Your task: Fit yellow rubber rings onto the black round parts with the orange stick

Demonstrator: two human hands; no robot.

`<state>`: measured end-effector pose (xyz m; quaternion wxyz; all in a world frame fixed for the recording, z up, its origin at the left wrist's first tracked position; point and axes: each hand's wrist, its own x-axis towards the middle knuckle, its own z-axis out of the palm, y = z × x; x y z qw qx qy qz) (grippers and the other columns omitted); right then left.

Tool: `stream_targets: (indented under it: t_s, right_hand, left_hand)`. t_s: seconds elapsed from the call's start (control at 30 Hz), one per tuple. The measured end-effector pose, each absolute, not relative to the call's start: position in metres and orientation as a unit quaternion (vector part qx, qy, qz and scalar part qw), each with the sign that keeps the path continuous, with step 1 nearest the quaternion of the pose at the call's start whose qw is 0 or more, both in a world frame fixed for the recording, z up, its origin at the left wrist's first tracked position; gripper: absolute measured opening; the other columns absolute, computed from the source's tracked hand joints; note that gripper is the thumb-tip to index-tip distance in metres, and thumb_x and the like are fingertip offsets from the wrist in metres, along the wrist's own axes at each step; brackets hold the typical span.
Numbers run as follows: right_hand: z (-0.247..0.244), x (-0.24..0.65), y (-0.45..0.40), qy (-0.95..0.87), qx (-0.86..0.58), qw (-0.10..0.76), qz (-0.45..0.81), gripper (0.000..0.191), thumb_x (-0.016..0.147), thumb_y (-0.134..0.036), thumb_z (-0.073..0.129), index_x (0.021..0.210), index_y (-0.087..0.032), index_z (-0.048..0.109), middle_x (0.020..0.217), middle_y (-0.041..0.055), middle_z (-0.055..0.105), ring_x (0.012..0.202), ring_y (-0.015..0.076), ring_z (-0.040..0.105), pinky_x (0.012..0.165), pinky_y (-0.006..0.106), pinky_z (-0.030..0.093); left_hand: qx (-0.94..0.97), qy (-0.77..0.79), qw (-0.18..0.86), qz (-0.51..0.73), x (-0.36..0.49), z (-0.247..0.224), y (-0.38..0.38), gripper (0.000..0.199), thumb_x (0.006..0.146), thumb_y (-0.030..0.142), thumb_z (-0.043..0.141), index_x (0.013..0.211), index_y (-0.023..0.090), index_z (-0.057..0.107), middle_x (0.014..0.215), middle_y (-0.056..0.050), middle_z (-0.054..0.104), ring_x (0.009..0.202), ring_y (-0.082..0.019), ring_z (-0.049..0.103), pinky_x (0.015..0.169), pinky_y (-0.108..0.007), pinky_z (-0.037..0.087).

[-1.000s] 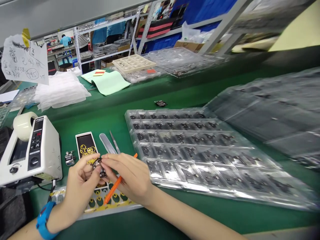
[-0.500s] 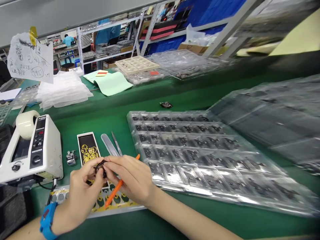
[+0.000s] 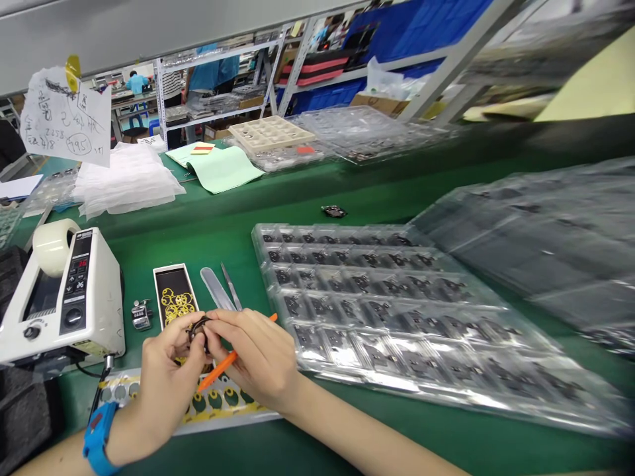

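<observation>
Dark round component, at 8 o'clock in view, is pinched by your left hand, seemingly to steady it; your right hand touches its edge while gripping an orange stick, probably tucked to free those fingertips.

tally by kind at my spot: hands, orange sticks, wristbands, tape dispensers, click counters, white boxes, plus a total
Left hand and right hand: 2
Orange stick: 1
Blue wristband: 1
Tape dispenser: 1
Click counter: 1
White box: 1
Total: 7
</observation>
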<state>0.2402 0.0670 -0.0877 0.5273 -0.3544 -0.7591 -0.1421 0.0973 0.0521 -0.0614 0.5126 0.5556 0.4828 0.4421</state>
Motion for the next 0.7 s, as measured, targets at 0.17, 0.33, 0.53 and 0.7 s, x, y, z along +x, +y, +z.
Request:
stream_targets:
  t_s: [0.17,0.33,0.53,0.7]
  right_hand:
    - [-0.0893,0.2408,0.0686,-0.776,-0.346,0.514,-0.117,0.010,0.089,-0.005,0.052,0.090,-0.014,0.056,0.080,0.0100,0.070,0.068,0.0160,0.062,0.059,0.027,0.049]
    - [-0.0900,0.2422,0.0685,-0.763,-0.368,0.522,-0.095,0.010,0.088,-0.006,0.053,0.090,-0.015,0.056,0.082,0.0097,0.070,0.072,0.0171,0.063,0.062,0.028,0.052]
    - [-0.0888,0.2434,0.0700,-0.772,-0.341,0.528,-0.094,0.010,0.087,-0.005,0.053,0.092,-0.013,0.058,0.082,0.0106,0.070,0.071,0.0170,0.064,0.060,0.028,0.051]
    - [-0.0869,0.2464,0.0702,-0.781,-0.330,0.518,-0.114,0.013,0.086,-0.004,0.052,0.093,-0.012,0.059,0.082,0.0109,0.071,0.069,0.0175,0.064,0.058,0.028,0.050]
  left_hand:
    - [0.550,0.487,0.527,0.428,0.0968,-0.0626,0.0559,0.031,0.079,0.033,0.065,0.103,0.013,0.068,0.056,0.004,0.052,0.056,-0.011,0.056,0.055,-0.018,0.048]
    - [0.571,0.494,0.512,0.409,0.0965,-0.0642,0.0591,0.033,0.081,0.037,0.063,0.103,0.012,0.064,0.052,0.007,0.041,0.050,-0.009,0.042,0.050,-0.017,0.038]
    - [0.601,0.473,0.490,0.417,0.0963,-0.0647,0.0580,0.033,0.084,0.032,0.060,0.108,0.011,0.063,0.055,0.004,0.052,0.053,-0.011,0.053,0.057,-0.020,0.049]
    - [0.619,0.463,0.475,0.420,0.0947,-0.0644,0.0571,0.027,0.087,0.026,0.054,0.107,0.013,0.066,0.067,-0.002,0.067,0.067,-0.016,0.067,0.065,-0.022,0.055]
